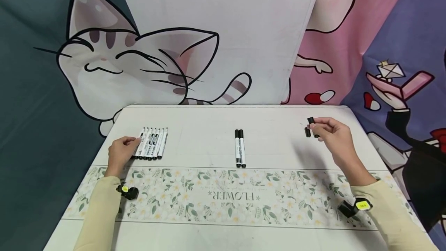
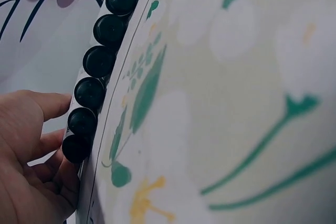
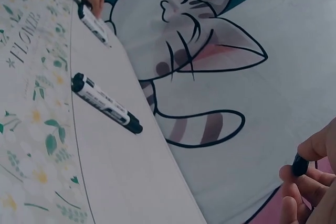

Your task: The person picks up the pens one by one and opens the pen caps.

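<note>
At the left, several uncapped black-and-white markers (image 1: pixel 153 142) lie side by side, tips pointing away. My left hand (image 1: pixel 122 151) holds the outermost marker (image 1: pixel 138 148) of this row at its side. In the left wrist view, the thumb and fingers of the left hand (image 2: pixel 31 150) meet the row beside its black ends (image 2: pixel 97 61). Far to the right, my right hand (image 1: pixel 332 136) pinches a small black marker cap (image 1: pixel 311 120) between thumb and fingertips. Near those fingertips stands another black cap (image 1: pixel 307 132); one more black cap (image 1: pixel 316 135) is partly hidden by the hand.
Two capped markers (image 1: pixel 240 148) lie side by side mid-table, between the hands. A floral runner (image 1: pixel 223 196) crosses the white table (image 1: pixel 195 119) in front. Behind the far edge hangs a cartoon-cat cloth (image 1: pixel 226 18).
</note>
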